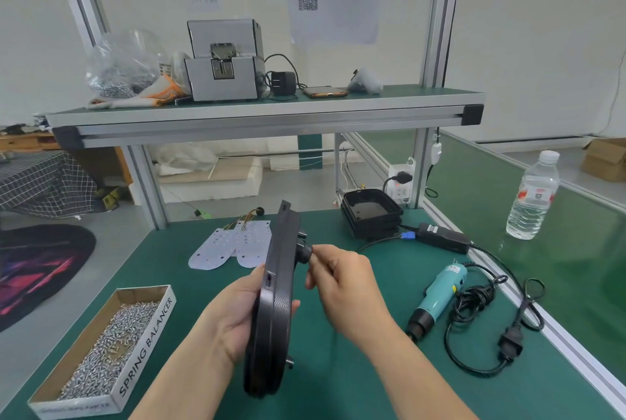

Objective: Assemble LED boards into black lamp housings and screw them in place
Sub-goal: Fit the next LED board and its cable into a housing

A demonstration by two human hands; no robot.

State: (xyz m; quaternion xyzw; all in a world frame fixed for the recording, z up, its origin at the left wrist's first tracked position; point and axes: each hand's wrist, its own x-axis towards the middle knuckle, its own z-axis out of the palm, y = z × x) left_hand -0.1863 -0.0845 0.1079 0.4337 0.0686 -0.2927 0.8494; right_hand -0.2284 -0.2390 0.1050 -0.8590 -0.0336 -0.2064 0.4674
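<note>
My left hand (233, 314) grips a black lamp housing (276, 304), held on edge above the green table so that I see its rim. My right hand (342, 280) pinches a round black fitting (304, 253) on the housing's right face. Two white LED boards (233, 243) with coloured wires lie flat on the table behind the housing. A stack of black housings (371, 213) stands at the back right. A teal electric screwdriver (438, 297) lies on the table to the right, with its black cable coiled beside it.
A cardboard box of screws (101, 345) marked SPRING BALANCER sits at the front left. A black power adapter (442, 236) lies behind the screwdriver. A water bottle (533, 196) stands at the far right. A shelf above holds a grey screw feeder (223, 60) and bags.
</note>
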